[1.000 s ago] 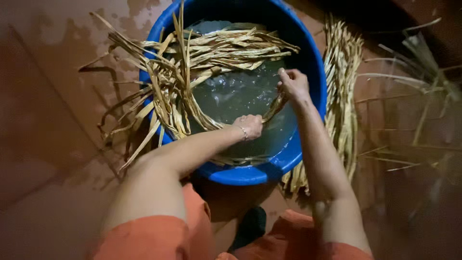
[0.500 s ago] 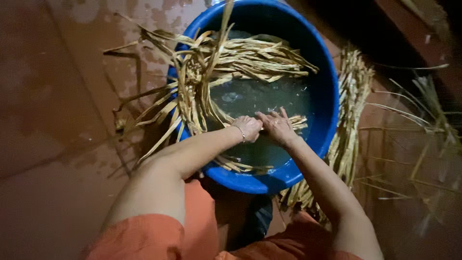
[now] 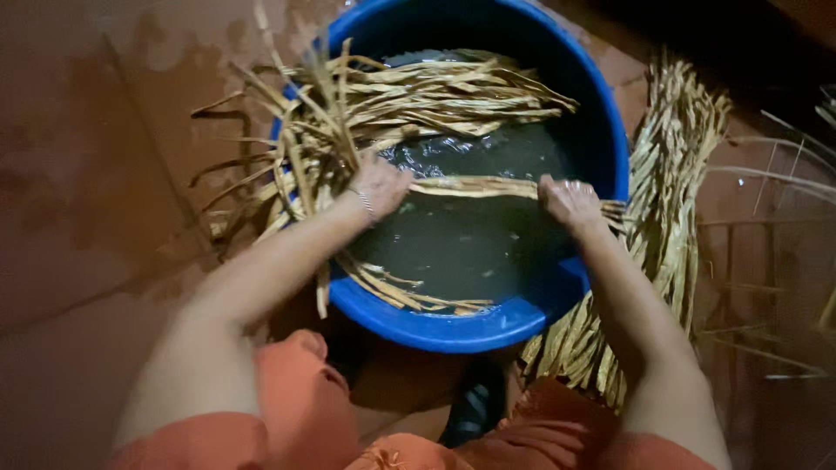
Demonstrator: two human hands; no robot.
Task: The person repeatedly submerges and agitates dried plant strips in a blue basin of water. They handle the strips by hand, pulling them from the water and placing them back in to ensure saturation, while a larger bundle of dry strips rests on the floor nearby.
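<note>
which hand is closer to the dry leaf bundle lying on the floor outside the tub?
Right. The right hand grips a wet strip at the blue tub rim, beside the dry bundle. The left hand is across the water, at the tub's opposite side.

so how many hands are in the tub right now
2. The left hand is at the left side of the blue tub, and the right hand is at the right side. Both grip one bundle of dried leaf strips stretched between them above the water.
</note>
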